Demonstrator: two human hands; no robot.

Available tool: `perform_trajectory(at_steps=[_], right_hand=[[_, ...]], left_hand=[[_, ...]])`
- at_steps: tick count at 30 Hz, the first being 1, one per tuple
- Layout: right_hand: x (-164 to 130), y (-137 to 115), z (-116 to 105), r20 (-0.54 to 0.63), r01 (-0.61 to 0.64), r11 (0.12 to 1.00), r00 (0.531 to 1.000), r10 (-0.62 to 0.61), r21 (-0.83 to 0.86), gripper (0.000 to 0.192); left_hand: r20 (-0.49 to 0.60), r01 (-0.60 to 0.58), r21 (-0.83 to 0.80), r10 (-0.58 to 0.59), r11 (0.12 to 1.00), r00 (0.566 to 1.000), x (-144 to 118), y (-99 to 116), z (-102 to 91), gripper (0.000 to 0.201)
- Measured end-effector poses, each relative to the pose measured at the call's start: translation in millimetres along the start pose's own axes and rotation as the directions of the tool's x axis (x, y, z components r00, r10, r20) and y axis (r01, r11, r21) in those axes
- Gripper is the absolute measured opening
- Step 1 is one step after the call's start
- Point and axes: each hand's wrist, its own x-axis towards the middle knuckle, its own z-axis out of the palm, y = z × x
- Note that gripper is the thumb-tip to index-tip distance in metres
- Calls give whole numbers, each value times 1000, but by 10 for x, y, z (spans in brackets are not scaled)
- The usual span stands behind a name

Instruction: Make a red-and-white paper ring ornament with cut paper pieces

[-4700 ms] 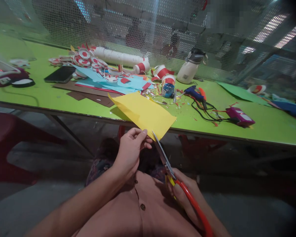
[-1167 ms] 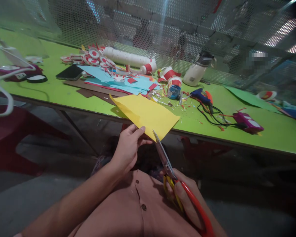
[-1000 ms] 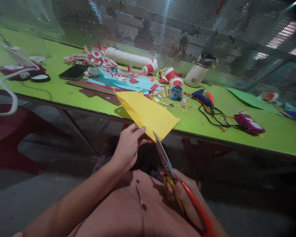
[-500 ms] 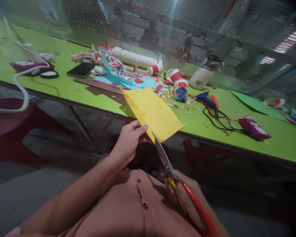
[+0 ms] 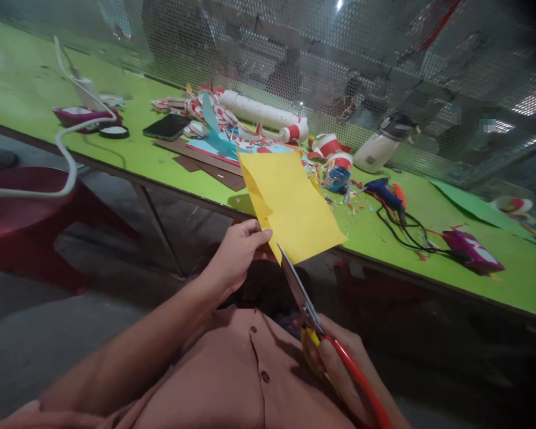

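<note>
Far left of your left hand (image 5: 236,253), a dark red stool (image 5: 22,196) stands in front of the tabletop (image 5: 156,167). Ahead and to the left of that hand lie a black phone (image 5: 166,126) and brown sheets (image 5: 223,177); beyond the hand, a strip of blue paper (image 5: 209,119) has curled upright. Your left hand pinches the yellow sheet (image 5: 295,202) by its near left edge, thumb on top, the rest reaching forward over the tabletop. Compared with a few seconds ago, the sheet has swung clockwise about your fingers, which seems to give the blades a new line; the cut looks barely begun. Right of that hand, the scissors (image 5: 300,295) overlap the sheet's near corner, your right hand (image 5: 339,348) wrapped around the handles. Ahead and right of it lie a blue glue gun (image 5: 379,189) and a purple box (image 5: 473,251).
</note>
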Motion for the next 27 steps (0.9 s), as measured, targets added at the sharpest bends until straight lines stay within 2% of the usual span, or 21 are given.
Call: perform_trajectory(at_steps=[13, 27], right_hand=[[13, -94, 19, -16, -7, 1000, 1000, 7, 7, 51], [22, 113, 24, 6, -12, 1000, 1000, 12, -28, 48]], left_hand=[[73, 43, 81, -49, 996, 996, -24, 84, -20, 14], [75, 71, 51, -75, 996, 994, 11, 39, -79, 11]])
